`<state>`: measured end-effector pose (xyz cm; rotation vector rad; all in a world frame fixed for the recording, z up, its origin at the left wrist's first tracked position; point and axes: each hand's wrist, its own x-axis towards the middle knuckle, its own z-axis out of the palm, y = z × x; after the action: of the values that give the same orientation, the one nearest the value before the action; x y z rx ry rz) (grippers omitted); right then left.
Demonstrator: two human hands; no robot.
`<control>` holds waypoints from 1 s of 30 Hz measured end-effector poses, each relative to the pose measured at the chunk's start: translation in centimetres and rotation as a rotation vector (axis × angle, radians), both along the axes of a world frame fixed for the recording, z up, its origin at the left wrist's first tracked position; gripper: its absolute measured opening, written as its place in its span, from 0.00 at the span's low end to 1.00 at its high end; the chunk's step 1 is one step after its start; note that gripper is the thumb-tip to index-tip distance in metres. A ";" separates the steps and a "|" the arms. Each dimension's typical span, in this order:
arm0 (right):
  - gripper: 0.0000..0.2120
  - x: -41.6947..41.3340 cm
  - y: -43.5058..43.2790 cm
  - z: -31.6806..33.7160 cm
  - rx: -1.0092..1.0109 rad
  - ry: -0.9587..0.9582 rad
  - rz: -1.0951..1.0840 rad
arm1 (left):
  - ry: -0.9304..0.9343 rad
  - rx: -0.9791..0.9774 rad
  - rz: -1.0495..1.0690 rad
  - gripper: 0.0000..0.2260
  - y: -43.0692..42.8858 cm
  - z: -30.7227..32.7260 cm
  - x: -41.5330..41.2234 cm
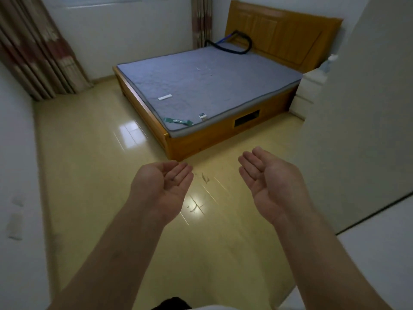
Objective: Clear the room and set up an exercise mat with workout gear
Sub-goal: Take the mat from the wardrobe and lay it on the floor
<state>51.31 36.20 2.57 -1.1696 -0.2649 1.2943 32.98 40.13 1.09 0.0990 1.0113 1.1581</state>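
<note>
I'm holding my left hand (166, 186) and right hand (268, 175) out, fingers open, empty — no mat showing (only a band (177, 121) on the bed (201, 86)). Fetching gear likely comes next.

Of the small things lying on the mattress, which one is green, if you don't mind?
The band at the mattress's near corner; the other bits are white.
</note>
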 end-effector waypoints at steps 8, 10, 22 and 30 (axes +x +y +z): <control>0.21 2.3 18.4 -0.8 0.049 -0.027 -0.058 | -0.053 0.028 -0.044 0.16 19.5 -1.0 2.8; 0.20 3.5 23.2 -0.6 0.053 -0.039 -0.101 | -0.073 0.022 -0.111 0.16 25.0 -0.7 4.4; 0.22 16.2 44.9 -2.2 0.041 0.005 -0.323 | -0.047 0.004 -0.368 0.12 51.9 -1.1 19.0; 0.23 29.7 60.7 -1.7 0.120 0.053 -0.356 | -0.004 0.043 -0.396 0.14 67.5 0.8 31.8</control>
<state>80.97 96.94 0.84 -1.0251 -0.0873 0.9812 64.78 107.66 1.87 0.3174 0.9133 0.8170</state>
